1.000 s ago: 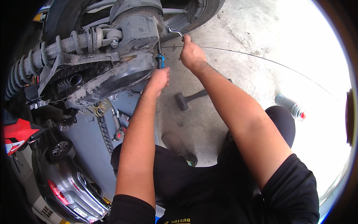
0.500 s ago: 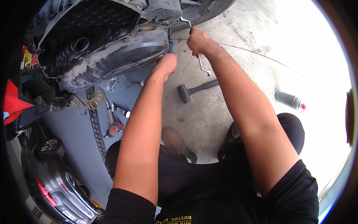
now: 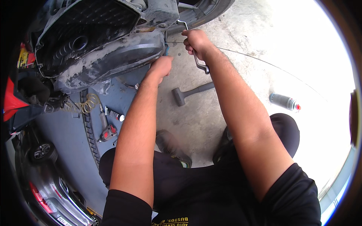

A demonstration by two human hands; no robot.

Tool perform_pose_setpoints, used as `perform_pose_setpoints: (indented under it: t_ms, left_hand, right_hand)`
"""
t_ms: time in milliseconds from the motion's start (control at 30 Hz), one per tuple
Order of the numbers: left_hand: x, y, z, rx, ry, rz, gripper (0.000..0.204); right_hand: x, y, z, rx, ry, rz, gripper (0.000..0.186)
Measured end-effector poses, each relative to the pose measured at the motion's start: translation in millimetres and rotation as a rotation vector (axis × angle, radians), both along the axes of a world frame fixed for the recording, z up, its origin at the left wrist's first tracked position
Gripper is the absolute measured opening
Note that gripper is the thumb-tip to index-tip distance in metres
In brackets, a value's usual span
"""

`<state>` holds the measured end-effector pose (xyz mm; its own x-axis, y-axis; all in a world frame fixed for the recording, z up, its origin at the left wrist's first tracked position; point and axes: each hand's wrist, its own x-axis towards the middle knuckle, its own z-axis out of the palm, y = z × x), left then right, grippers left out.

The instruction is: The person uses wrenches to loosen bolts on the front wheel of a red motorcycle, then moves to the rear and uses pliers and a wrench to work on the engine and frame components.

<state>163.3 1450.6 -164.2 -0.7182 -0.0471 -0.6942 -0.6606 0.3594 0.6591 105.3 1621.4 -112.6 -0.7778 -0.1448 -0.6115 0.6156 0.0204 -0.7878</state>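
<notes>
Dirty scooter rear housing (image 3: 117,60) fills the upper left, below a large wheel (image 3: 205,9). My left hand (image 3: 160,67) is closed beside the housing's lower edge on a blue-handled tool (image 3: 166,49), largely hidden behind my fingers. My right hand (image 3: 196,41) grips a long cranked wrench (image 3: 201,67). The wrench's upper end reaches the grey casting (image 3: 160,13) near the wheel; its exact seat is too small to make out. The lower end hangs below my fingers.
A grey mallet (image 3: 179,97) lies on concrete below my hands, a spray can (image 3: 283,100) farther right. On the blue floor lie a red-grey power tool (image 3: 108,132), small can (image 3: 114,114) and coiled yellow hose (image 3: 88,103). A dark car (image 3: 56,188) stands lower left.
The view has shifted, pushing the shock absorber out of sight. Since half a second ago my right hand and wrench have moved slightly down, the wrench's lower end nearer my wrist.
</notes>
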Motion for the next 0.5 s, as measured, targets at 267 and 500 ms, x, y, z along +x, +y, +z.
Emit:
perform_pose_setpoints:
  t_ms: [267,500]
  left_hand:
    - [0,-3,-35,-0.110,0.154,0.054,0.015]
    - [0,-1,-33,-0.056,0.152,0.079,0.011]
  right_hand:
    - [-33,19,36,0.020,-0.099,0.247,0.027]
    - [-8,14,-23,0.643,0.308,0.412,0.033]
